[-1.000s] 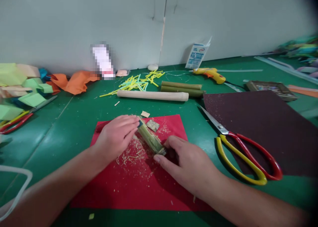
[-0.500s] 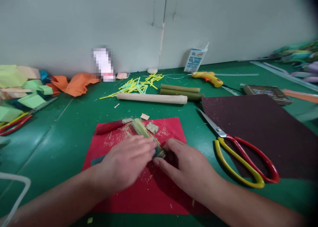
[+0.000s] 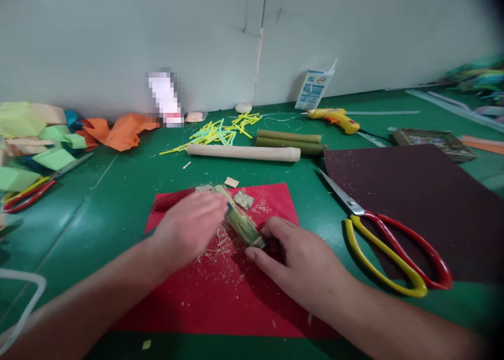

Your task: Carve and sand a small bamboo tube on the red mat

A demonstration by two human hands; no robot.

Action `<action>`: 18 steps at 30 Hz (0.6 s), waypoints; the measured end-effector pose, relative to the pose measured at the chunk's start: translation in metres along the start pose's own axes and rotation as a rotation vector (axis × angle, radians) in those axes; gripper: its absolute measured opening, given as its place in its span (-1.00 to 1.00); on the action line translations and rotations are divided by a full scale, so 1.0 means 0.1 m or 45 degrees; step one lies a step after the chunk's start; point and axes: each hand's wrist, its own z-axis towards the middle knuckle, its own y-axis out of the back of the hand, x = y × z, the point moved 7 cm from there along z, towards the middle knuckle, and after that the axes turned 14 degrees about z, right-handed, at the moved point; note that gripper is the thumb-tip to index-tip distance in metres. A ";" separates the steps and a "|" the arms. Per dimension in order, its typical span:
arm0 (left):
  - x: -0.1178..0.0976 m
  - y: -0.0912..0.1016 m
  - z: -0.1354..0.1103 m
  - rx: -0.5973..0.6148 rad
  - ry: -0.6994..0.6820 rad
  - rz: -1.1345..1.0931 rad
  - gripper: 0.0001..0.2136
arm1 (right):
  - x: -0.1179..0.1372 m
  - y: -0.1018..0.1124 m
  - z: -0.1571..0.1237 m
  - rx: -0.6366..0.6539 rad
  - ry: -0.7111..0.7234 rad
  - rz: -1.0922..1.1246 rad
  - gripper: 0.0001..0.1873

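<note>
Here, right hand pinches bamboo; carton bears illegible print.

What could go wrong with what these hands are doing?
The left hand is close to the knife, so it might get nicked. The right hand grips the bamboo just at its near end, so the piece could twist or slip. Loose shavings on the red sheet may spill.

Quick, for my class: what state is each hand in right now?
Left hand: at the far part of the bamboo piece, blurred; grip cannot be told.
Right hand: closed, holding the bamboo piece's near end.
</note>
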 end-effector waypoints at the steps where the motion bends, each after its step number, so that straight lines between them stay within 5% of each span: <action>1: -0.04 0.00 -0.01 0.007 -0.067 -0.012 -0.75 | 0.01 0.00 0.00 -0.003 0.014 0.003 -0.79; 4: -0.09 -0.04 -0.02 0.051 -0.152 -0.050 -0.74 | 0.01 0.01 0.00 -0.008 0.012 0.005 -0.79; 8: 0.05 -0.03 0.00 -0.008 0.037 -0.010 -0.77 | -0.01 0.00 0.01 -0.007 -0.017 -0.003 -0.78; 13: -0.11 -0.08 -0.01 0.109 -0.172 -0.124 -0.74 | -0.01 -0.03 0.00 0.012 -0.003 -0.002 -0.79; 18: -0.04 -0.02 0.02 -0.006 -0.014 -0.038 -0.75 | -0.02 -0.02 -0.01 0.002 -0.013 -0.002 -0.78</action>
